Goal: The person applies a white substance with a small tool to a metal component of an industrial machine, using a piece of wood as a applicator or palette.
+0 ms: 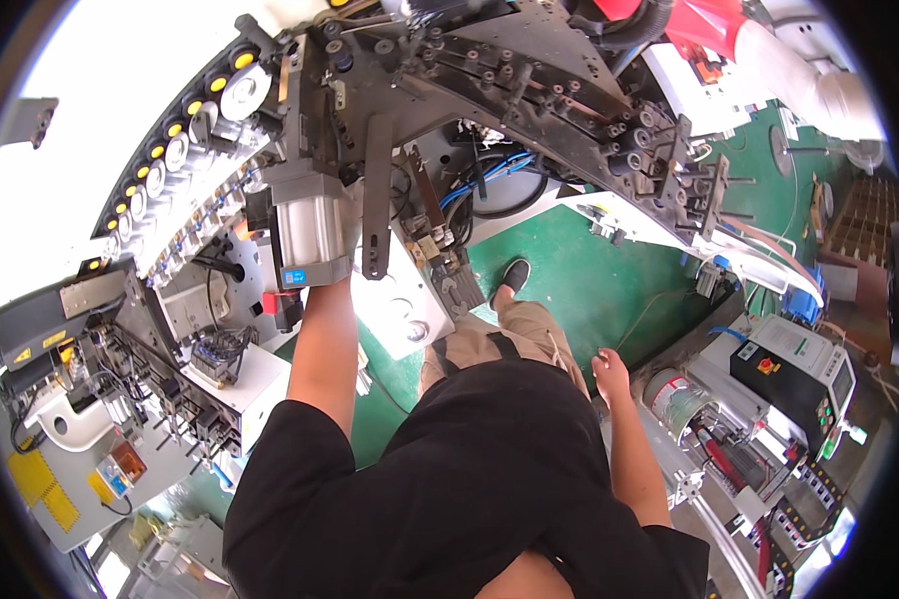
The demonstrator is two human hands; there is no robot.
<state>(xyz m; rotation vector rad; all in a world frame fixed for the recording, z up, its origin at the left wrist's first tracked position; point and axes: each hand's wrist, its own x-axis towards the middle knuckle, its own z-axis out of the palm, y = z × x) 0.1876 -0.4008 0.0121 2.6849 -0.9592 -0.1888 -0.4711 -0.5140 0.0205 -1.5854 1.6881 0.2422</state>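
Note:
My left forearm [327, 349] reaches up under a silver pneumatic cylinder [308, 232] with dark end blocks. Past the cylinder's lower block my left hand is hidden, so I cannot see its fingers or what they touch. A flat dark metal bar [376, 200] with holes at its lower end hangs just right of the cylinder. Low at my right side is my right hand [611, 377], its fingers loosely curled with nothing visible in them. It is apart from the machine parts, nearest to a clear round container [677, 399] on the equipment at the right.
Overhead stretches a dark steel frame [529, 85] with rollers and protruding pins. A curved row of yellow-centred reels [175, 150] runs along the left. Black and blue cables [484, 180] lie behind the bar. At right stands a control box [794, 379] with a red button.

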